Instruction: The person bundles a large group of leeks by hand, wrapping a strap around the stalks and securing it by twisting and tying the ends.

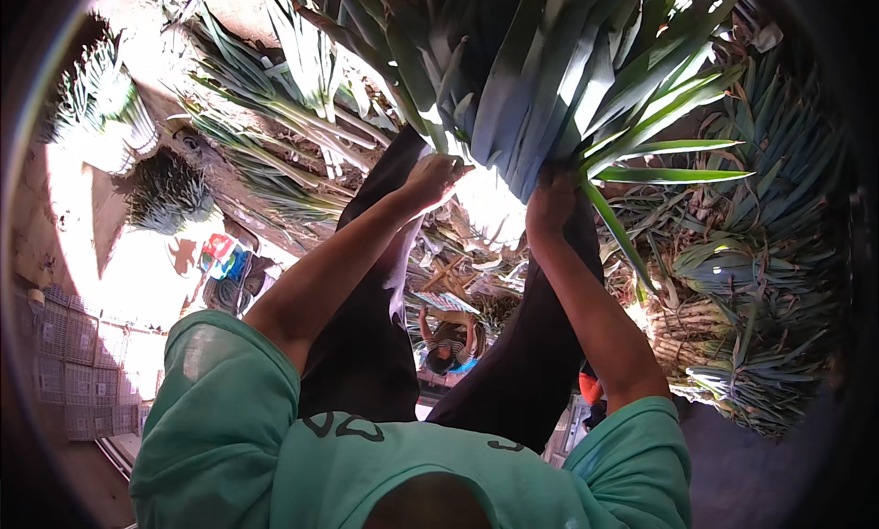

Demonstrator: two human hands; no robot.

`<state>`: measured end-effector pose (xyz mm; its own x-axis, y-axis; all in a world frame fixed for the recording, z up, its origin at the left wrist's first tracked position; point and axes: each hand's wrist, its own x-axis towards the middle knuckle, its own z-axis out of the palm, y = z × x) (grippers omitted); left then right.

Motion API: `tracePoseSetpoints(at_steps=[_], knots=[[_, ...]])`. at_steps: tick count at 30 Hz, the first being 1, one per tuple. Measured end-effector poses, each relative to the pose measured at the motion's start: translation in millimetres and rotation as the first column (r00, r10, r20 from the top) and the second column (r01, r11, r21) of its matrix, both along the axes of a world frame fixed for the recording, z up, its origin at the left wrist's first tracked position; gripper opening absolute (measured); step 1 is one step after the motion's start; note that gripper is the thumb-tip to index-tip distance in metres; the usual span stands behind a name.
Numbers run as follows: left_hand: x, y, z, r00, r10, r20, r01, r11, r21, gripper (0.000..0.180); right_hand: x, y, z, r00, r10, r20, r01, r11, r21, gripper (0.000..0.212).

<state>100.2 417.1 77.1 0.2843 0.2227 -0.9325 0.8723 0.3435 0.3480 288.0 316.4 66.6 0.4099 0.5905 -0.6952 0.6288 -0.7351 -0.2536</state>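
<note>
A big bundle of leeks (526, 98) with broad green leaves stands in front of me, leaves fanning away toward the top. My left hand (438, 181) is closed at the left side of its lower part. On the right side my right hand (552, 202) grips it, fingers partly hidden in shadow and behind leaves. Strong sunlight washes out the pale stalk end between my hands, so whether a tie goes round it I cannot tell. One loose leaf (618, 231) hangs down beside my right hand.
Loose leeks (284, 126) lie on the ground at left. Tied bundles (114, 117) stand farther left, above stacked plastic crates (82, 346). A large leek pile (751, 282) fills the right. Another person (446, 353) is beyond my legs, near a patterned board (446, 301).
</note>
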Motion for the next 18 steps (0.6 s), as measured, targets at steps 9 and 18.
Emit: tracePoseSetpoints(at_steps=[9,18], knots=[[-26,20,30,0.985,-0.101,0.140,0.090,0.993,0.083,0.028,-35,47,13,0.994,-0.111,0.004,0.111,0.993,0.030,0.018],[-60,54,59,0.763,-0.481,0.432,0.432,0.876,0.213,0.030,28,42,82,0.802,-0.189,-0.567,0.285,0.955,0.086,0.018]])
